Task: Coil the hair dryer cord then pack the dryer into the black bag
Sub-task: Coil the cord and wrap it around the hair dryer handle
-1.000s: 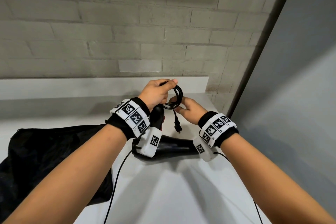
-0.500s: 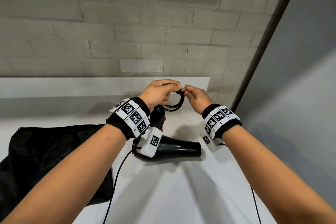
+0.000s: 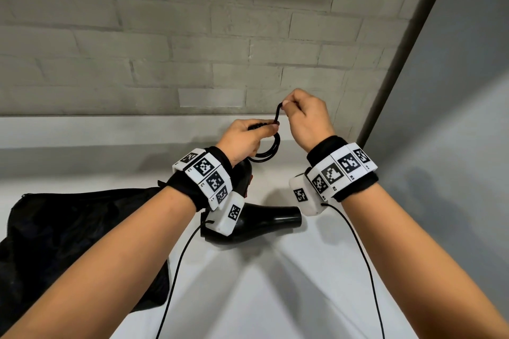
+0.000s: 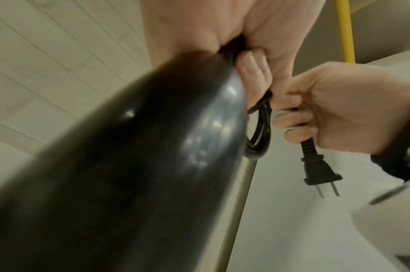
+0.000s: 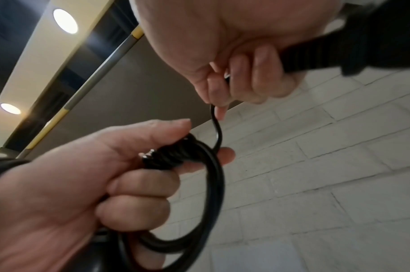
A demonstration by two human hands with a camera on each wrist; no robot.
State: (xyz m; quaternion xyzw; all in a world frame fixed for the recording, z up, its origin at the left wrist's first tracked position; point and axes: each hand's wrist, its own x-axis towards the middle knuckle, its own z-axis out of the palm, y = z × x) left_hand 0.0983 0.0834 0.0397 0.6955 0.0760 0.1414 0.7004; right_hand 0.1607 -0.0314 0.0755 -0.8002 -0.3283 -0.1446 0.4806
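The black hair dryer (image 3: 264, 221) stands on the white counter (image 3: 275, 283), barrel pointing right, handle up under my left wrist. My left hand (image 3: 248, 137) grips the coiled black cord (image 3: 268, 150) just above the handle. My right hand (image 3: 305, 115) is raised above it and holds the cord's free end (image 3: 277, 113) pulled taut. In the left wrist view the plug (image 4: 318, 171) hangs below my right hand (image 4: 334, 114), behind the blurred dryer body (image 4: 129, 165). The right wrist view shows the coil (image 5: 199, 184) in my left hand (image 5: 106, 174). The black bag (image 3: 68, 242) lies crumpled at the left.
A grey brick wall (image 3: 192, 36) and a white ledge (image 3: 110, 129) close off the back. A dark post (image 3: 407, 49) and grey partition (image 3: 454, 118) stand to the right. Thin black cables (image 3: 176, 270) trail from the wrist cameras across the counter.
My right hand has risen from beside the coil and drawn the cord's end upward and tight. The left hand has kept its grip on the coil. The dryer has stayed in place.
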